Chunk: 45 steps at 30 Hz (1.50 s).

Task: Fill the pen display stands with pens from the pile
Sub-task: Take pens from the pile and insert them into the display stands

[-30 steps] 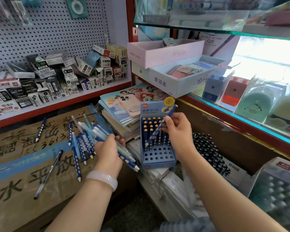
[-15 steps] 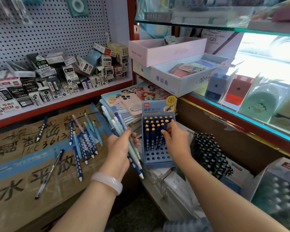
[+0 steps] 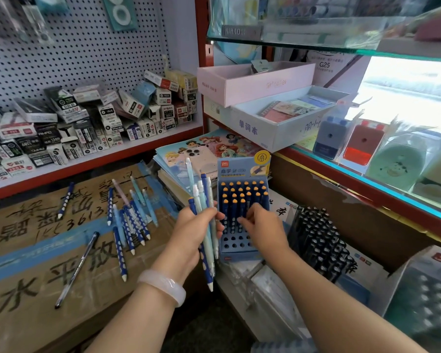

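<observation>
Hands (image 3: pixel 261 229) closer together than before

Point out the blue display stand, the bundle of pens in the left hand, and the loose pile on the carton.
blue display stand (image 3: pixel 236 254): head view, bare front edge.
bundle of pens (image 3: pixel 205 197): head view, shafts above the fist.
loose pile (image 3: pixel 131 221): head view, middle of the pile.

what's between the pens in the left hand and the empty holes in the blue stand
Only the right hand, hovering over the blue stand's middle rows. The empty holes in front lie open beside the pen bundle that the left hand grips.
</observation>
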Motion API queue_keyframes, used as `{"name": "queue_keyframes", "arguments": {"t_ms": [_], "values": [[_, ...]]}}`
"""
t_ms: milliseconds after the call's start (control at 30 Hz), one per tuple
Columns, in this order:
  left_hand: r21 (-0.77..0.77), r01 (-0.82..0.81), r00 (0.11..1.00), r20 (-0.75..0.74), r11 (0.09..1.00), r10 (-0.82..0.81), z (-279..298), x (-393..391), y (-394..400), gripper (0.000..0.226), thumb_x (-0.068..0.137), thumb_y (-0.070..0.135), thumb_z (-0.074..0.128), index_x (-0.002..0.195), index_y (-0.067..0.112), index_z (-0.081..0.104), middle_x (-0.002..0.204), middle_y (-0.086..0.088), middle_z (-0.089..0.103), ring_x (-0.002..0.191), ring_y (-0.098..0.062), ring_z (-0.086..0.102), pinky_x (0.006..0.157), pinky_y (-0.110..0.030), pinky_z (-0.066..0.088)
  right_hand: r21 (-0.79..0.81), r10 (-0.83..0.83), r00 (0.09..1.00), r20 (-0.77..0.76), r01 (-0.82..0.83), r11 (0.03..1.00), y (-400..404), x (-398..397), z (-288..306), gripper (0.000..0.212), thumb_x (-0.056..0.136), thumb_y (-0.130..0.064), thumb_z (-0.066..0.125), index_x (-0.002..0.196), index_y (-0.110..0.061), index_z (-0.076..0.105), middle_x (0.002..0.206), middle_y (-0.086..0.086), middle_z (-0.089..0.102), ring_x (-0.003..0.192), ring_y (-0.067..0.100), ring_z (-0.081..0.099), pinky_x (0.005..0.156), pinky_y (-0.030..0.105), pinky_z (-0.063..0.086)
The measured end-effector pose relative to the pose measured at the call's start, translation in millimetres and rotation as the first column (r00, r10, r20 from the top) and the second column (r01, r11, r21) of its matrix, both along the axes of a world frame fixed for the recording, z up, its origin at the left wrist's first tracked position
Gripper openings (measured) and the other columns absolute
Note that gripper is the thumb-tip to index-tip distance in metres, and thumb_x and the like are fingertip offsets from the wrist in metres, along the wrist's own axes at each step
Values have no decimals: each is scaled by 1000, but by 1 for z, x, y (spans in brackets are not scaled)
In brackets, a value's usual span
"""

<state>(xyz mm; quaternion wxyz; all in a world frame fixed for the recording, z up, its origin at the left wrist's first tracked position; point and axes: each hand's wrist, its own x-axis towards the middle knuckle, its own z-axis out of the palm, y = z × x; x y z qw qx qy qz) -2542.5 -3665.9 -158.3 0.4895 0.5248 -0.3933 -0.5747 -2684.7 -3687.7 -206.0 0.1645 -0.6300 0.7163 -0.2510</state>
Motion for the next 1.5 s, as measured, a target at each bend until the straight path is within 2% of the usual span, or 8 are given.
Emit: {"name": "queue_keyframes", "arguments": {"t_ms": [133,267,433,600,700,900,1400,1500], "values": [[-31,73,997,25,997,-72,0,-4,2,12,94,6,48,103,2,55,68,-5,63,49,-11,56,47,-23,50,-167,20,942,334,38,985,3,1,27,26,95,-35,49,94,-14,65,76,-1,61,75,20,60,70,37,50],[-47,155,987,48,987,-153,-2,-9,6,14,94,4,47,99,12,57,68,-8,63,47,-11,58,46,-24,49,2,125,709,694,-174,985,15,12,45,22,94,-28,55,89,-11,69,68,0,61,63,11,55,67,27,50],[-40,180,984,-4,983,-181,-4,-10,7,14,94,6,49,98,14,60,66,-7,66,50,-14,63,50,-26,53,50,92,573,814,-227,973,19,11,46,18,95,-22,54,87,-8,63,59,0,53,49,9,48,60,25,47],[4,-17,999,-40,1000,17,-6,-7,2,8,93,8,53,100,4,54,72,-11,68,57,-20,68,52,-30,56,-26,60,560,826,-70,997,17,6,50,17,98,-23,47,89,-15,59,78,-1,61,69,7,57,64,20,50],[14,-74,997,0,997,74,-9,-5,4,1,94,7,51,94,7,50,68,-10,59,41,-13,58,41,-22,48,-103,87,572,816,-3,995,19,-2,59,16,98,-21,47,92,-14,60,80,-1,63,70,5,59,63,17,51],[-93,128,992,17,987,-127,14,-37,20,16,95,14,51,80,12,47,59,-3,43,37,-9,40,36,-20,34,-179,109,658,745,40,983,43,-33,83,13,96,-18,50,92,-13,61,77,-2,64,68,6,59,62,17,54],[-78,415,910,32,906,-414,44,-181,114,8,98,11,41,92,15,40,77,-9,55,38,-9,42,35,-17,35,-244,-97,863,496,246,938,194,-200,108,16,89,-11,61,78,-21,56,66,3,64,47,1,59,53,17,50],[-63,447,894,47,892,-445,38,-198,132,9,97,9,43,93,17,42,76,-7,54,45,-12,44,36,-19,39,-228,-191,863,467,326,917,229,-226,92,11,85,-15,66,79,-20,58,77,9,69,65,15,68,69,33,57]]}}
